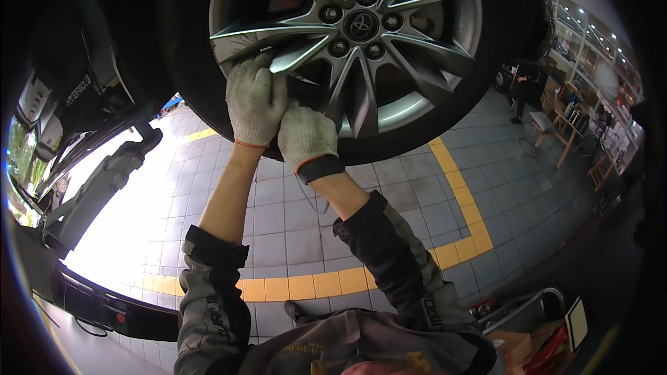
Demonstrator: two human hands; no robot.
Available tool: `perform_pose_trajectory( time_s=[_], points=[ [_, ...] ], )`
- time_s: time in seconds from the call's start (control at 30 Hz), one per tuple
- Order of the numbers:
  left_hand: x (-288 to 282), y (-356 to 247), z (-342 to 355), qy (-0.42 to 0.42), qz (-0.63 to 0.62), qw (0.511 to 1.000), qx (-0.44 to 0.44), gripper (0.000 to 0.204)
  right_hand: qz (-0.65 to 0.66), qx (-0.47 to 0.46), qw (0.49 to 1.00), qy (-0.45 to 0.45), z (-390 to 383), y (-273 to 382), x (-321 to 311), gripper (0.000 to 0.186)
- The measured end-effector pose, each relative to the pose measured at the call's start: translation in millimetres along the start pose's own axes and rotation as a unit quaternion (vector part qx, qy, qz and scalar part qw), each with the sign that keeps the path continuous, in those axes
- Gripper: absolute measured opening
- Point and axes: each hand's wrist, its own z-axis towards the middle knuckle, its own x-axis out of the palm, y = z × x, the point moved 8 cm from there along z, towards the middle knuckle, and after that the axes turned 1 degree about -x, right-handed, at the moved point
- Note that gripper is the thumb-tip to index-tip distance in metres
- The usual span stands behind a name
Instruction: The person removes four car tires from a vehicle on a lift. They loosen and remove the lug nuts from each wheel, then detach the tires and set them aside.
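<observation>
A car wheel with a silver multi-spoke alloy rim [372, 101] and a black tyre [417, 149] fills the upper middle, raised off the floor. My left hand [253, 101], in a white knitted glove, rests at the rim's lower left with its fingers bent over a spoke. Beside it, touching or nearly so, is my right hand [308, 133] in a matching glove. Its fingers are curled against the lower rim, and what they hold, if anything, is hidden. Several lug nuts [339, 48] sit around the centre cap [360, 25]. Below my right hand hangs a thin grey cord [319, 203].
A lift arm [104, 187] reaches in from the left, joined to a dark beam [114, 309]. Yellow lines [313, 286] mark the grey tiled floor [403, 187]. At lower right stand boxes and tools [517, 344]. Another person [529, 87] is at the far right, near wooden stools [566, 125].
</observation>
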Motion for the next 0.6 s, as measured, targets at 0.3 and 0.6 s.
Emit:
perform_pose_trajectory(
  time_s=[0.3, 0.6],
  points=[
    [-5.1, -0.3, -2.9, 0.0, -0.014, 1.0, 0.026, 0.021, -0.007, 0.006, 0.993, 0.115, -10.5, 9.2, -24.0, 0.017],
    [17.1, -22.6, -42.7, 0.283, 0.176, 0.943, 0.015, 0.031, 0.042, 0.126, 0.946, 0.295, -230.8, -108.4, 39.3, 0.031]
  ],
)
